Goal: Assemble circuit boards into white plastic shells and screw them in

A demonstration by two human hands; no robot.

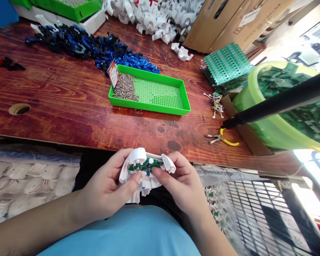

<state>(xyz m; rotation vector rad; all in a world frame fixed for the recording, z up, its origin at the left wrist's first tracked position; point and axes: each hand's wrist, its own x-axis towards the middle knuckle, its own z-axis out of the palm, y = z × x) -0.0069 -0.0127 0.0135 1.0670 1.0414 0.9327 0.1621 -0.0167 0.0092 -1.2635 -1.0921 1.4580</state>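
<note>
Though its writing is unreadable, red tag in green tray.

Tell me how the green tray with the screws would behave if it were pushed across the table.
The green tray looks like thin plastic, so probably light, and it would likely slide easily on the smooth wooden table. The screws are heaped at one end, so that end is probably heavier and the tray might swing when pushed. Its low walls might let loose screws spill if it is jolted.
</note>
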